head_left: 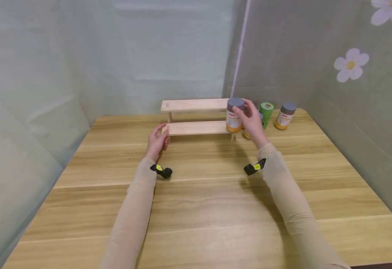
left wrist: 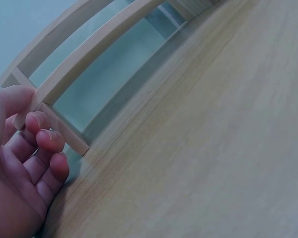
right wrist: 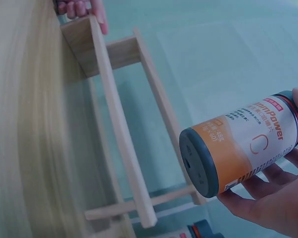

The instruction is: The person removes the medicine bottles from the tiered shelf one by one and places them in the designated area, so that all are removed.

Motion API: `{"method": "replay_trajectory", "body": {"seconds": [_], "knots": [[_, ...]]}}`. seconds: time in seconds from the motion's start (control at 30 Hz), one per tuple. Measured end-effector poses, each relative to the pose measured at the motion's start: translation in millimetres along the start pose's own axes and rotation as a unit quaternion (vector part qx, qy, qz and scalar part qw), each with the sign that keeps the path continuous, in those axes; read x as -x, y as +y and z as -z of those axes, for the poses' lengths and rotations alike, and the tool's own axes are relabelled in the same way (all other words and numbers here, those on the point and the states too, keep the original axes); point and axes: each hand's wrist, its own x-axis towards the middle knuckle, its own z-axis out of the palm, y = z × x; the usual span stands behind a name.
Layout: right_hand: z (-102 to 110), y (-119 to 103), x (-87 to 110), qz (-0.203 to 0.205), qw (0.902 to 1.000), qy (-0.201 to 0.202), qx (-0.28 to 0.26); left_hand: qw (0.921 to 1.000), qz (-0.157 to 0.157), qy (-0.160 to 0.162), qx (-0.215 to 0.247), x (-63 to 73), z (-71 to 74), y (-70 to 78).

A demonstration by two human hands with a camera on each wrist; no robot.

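A two-tier light wooden rack stands at the back of the table. My left hand grips the left end of its lower shelf. In the left wrist view the thumb lies over the board's end, with curled fingers beneath. My right hand holds a supplement bottle with a dark lid and a white and orange label. The bottle is upright and off the table, in front of the rack's right end. In the right wrist view its dark base faces the camera.
Right of the rack stand a green canister and another dark-lidded bottle. A further bottle is partly hidden behind my right hand. Fabric walls enclose the wooden table at the back and sides.
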Motion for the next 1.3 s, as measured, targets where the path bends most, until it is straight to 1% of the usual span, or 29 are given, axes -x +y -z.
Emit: {"method": "replay_trajectory", "body": {"seconds": [0.27,0.5,0.6,0.73,0.9,1.07,1.3], "knots": [[19,-5,0.4,0.009,0.9998,0.016,-0.011,1.0,0.001,0.0,-0.005,0.2,1.3,-0.5],[33,-5,-2.0,-0.004,0.9992,0.01,-0.037,0.9998,-0.003,0.004,-0.017,-0.2,1.8,2.2],[39,-2,-3.4,-0.003,0.9985,0.019,-0.051,0.9999,-0.003,0.001,-0.014,-1.0,1.0,0.9],[48,0,-4.4,0.005,0.9973,0.033,-0.065,0.9999,-0.002,-0.002,-0.01,-1.0,-0.6,-0.1],[59,1,-3.7,0.013,0.9952,0.057,-0.079,0.9998,-0.001,0.006,-0.019,1.2,-3.7,2.4],[69,3,-0.6,0.004,0.993,0.089,-0.077,0.9999,-0.003,0.007,-0.01,1.1,-4.6,2.8],[79,10,2.2,-0.006,0.9868,0.122,-0.106,0.9999,-0.009,0.004,-0.006,1.1,-5.2,1.9]]}}
